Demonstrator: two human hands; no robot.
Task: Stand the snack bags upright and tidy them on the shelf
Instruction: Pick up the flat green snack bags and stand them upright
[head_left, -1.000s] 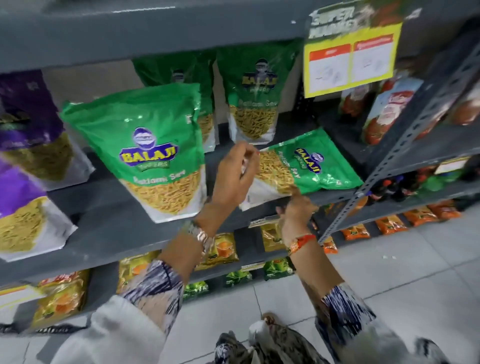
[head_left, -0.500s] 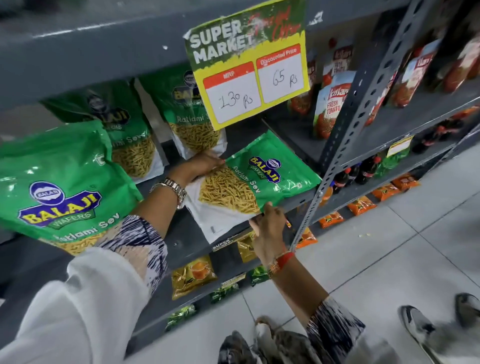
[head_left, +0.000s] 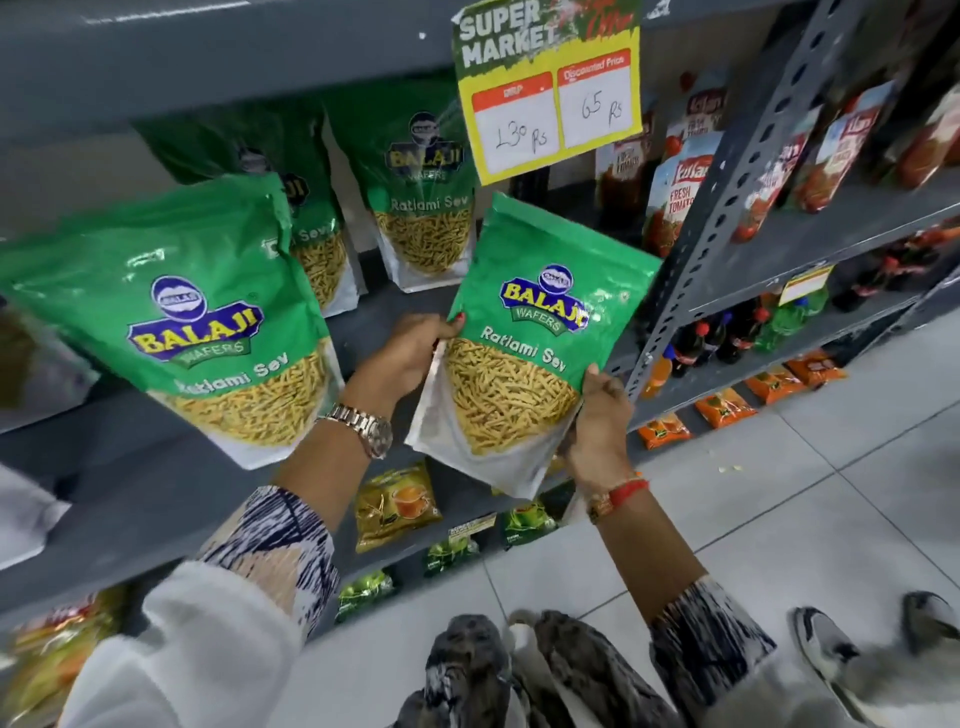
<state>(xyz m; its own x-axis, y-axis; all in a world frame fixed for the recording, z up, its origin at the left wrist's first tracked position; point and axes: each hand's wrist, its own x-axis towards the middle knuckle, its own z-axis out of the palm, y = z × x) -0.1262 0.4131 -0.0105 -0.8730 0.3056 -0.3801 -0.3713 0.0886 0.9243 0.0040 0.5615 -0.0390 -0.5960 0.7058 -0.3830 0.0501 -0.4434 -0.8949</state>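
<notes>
A green Ratlami Sev bag (head_left: 540, 332), which lay flat on the grey shelf (head_left: 156, 483) half a second ago, is now raised nearly upright at the shelf's right end, label facing out. It is gripped at its left edge by the left hand (head_left: 410, 353) and at its lower right corner by the right hand (head_left: 597, 421). Its base is judged not yet settled. Beside it on the left, another Ratlami Sev bag (head_left: 208, 322) is seen leaning.

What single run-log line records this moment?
step: standing bag | left hand: grips held bag | right hand: supports it | bag: nearly upright over shelf
</notes>
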